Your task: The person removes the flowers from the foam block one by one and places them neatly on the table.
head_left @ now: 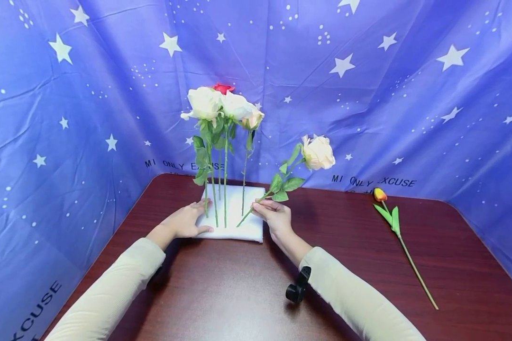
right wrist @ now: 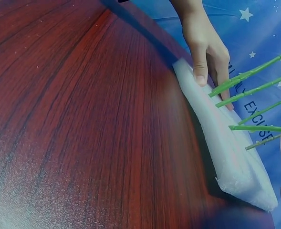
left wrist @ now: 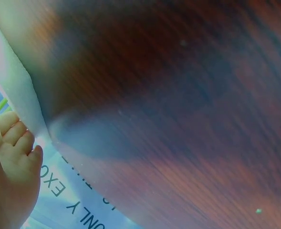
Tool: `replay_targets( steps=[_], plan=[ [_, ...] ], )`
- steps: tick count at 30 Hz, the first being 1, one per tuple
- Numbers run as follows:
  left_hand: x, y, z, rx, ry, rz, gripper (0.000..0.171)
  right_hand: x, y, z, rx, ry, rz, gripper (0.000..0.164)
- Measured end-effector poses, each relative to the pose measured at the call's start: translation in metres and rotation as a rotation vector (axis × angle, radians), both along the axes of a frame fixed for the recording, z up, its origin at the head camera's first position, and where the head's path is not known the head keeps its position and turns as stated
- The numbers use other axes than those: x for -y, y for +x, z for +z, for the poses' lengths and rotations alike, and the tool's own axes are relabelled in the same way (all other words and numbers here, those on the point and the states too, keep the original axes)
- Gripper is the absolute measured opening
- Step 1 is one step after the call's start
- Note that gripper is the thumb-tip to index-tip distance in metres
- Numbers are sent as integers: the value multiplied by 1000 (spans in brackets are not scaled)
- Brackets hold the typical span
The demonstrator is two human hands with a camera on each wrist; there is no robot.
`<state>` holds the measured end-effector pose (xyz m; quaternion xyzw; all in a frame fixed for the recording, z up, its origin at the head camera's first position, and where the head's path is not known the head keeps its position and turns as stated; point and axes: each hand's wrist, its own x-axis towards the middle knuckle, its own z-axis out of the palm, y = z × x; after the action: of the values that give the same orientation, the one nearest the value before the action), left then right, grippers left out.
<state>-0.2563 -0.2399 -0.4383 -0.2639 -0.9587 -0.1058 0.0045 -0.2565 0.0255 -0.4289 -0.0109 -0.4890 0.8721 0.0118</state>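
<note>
A white foam block (head_left: 251, 229) lies on the table with several artificial flowers upright in it. Among these are a white rose (head_left: 205, 103), another white rose (head_left: 236, 106), a red flower (head_left: 224, 88) behind, and a cream rose (head_left: 252, 118). My left hand (head_left: 187, 220) rests on the block's left side, fingers extended and thumb along the front. My right hand (head_left: 277, 218) pinches the lower stem of a second cream rose (head_left: 318, 152), which tilts to the right. Its stem end overlaps the block's front right part. Green stems (right wrist: 254, 128) rise from the foam in the right wrist view.
An orange-yellow tulip (head_left: 379, 194) lies on the right of the dark red wooden table (head_left: 222, 293). A blue star-printed cloth (head_left: 290, 57) hangs behind and at the sides. A black device (head_left: 297, 286) is worn at the right wrist.
</note>
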Motion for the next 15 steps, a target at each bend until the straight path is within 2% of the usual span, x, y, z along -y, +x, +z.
replay_targets(
  steps=[7, 15],
  plan=[
    [-1, 2, 1, 6, 5, -1, 80, -1, 1, -1, 0, -20, -10, 46],
    [0, 2, 0, 2, 7, 2, 80, -2, 1, 1, 54, -25, -31, 44]
  ],
)
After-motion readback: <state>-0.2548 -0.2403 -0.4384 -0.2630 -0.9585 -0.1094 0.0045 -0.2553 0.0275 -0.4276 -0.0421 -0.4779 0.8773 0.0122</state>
